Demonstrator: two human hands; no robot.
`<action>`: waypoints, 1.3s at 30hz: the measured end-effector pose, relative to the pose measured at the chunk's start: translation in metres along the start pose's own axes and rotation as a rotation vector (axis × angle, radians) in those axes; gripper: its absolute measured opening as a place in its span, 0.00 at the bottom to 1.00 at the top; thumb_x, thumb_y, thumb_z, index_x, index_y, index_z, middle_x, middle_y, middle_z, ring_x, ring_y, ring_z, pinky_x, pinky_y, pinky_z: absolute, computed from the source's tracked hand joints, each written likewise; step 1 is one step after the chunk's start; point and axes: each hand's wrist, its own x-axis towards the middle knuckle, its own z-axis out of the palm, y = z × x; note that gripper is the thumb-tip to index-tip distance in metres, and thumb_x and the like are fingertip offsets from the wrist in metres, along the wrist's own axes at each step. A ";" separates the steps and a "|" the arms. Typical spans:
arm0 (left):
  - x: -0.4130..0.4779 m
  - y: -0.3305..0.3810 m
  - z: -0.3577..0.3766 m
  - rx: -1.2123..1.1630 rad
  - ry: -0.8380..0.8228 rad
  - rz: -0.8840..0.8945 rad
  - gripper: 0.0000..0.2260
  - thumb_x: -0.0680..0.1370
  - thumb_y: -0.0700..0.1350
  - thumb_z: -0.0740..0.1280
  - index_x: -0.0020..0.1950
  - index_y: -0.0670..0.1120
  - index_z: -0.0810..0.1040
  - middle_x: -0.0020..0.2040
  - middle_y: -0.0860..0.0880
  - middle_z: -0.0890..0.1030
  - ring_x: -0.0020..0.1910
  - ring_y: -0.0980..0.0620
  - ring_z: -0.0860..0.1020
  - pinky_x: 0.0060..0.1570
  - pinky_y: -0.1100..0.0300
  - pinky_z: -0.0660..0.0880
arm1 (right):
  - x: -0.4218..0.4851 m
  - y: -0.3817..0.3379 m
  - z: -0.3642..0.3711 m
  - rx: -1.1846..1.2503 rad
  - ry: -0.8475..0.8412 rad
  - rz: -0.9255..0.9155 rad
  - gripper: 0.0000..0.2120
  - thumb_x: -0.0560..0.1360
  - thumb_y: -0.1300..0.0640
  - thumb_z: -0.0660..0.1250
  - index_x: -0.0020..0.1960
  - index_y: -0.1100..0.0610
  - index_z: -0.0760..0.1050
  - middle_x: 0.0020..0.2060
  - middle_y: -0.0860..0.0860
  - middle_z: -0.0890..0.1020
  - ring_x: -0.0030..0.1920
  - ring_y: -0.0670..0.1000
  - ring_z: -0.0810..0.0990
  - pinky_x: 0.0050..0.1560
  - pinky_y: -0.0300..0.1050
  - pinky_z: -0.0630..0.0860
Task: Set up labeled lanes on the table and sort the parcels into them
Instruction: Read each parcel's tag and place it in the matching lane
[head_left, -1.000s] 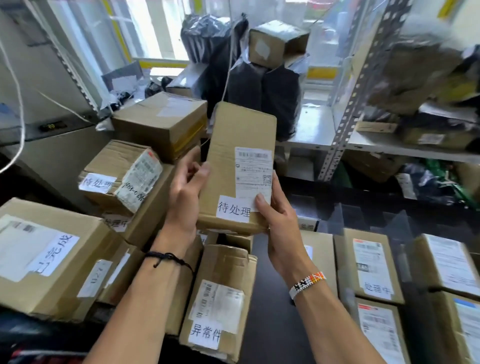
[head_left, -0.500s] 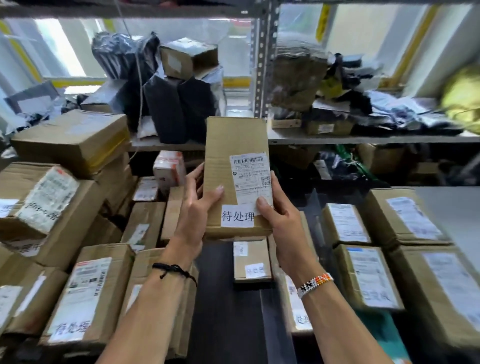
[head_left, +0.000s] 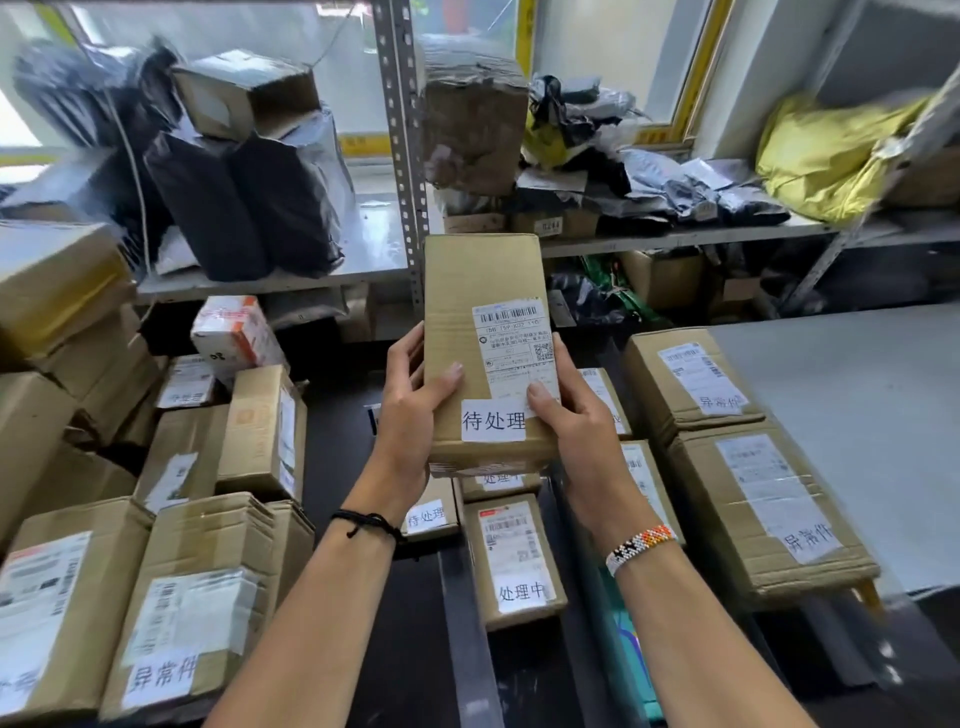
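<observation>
Parcel (head_left: 483, 332), brown carton, label 待处理: held upright above dark counter (head_left: 415, 623), left hand (head_left: 410, 415) and right hand (head_left: 576, 421) clasping its lower sides

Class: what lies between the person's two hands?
In the head view, a held parcel labelled 待处理 lies between the left hand and right hand.

Metal shelving (head_left: 400, 156) before bright windows (head_left: 343, 62)
</observation>
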 end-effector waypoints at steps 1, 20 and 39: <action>0.001 -0.005 0.004 -0.006 -0.002 -0.014 0.23 0.82 0.40 0.69 0.75 0.54 0.70 0.63 0.48 0.83 0.64 0.44 0.82 0.63 0.41 0.80 | 0.002 0.002 -0.005 0.000 0.004 0.012 0.29 0.84 0.59 0.65 0.81 0.40 0.65 0.63 0.42 0.84 0.61 0.48 0.85 0.62 0.51 0.82; 0.004 -0.081 0.014 -0.014 0.076 -0.179 0.21 0.83 0.42 0.68 0.74 0.58 0.71 0.65 0.52 0.80 0.61 0.48 0.83 0.58 0.46 0.82 | 0.017 0.063 -0.041 -0.039 0.001 0.217 0.28 0.84 0.54 0.66 0.80 0.36 0.64 0.67 0.41 0.81 0.62 0.45 0.84 0.57 0.43 0.81; -0.007 -0.099 0.009 0.059 0.100 -0.206 0.23 0.85 0.43 0.64 0.78 0.58 0.66 0.67 0.54 0.79 0.63 0.49 0.82 0.60 0.46 0.82 | 0.019 0.074 -0.042 -0.183 -0.019 0.249 0.28 0.85 0.52 0.64 0.80 0.33 0.60 0.59 0.27 0.76 0.58 0.33 0.79 0.53 0.35 0.76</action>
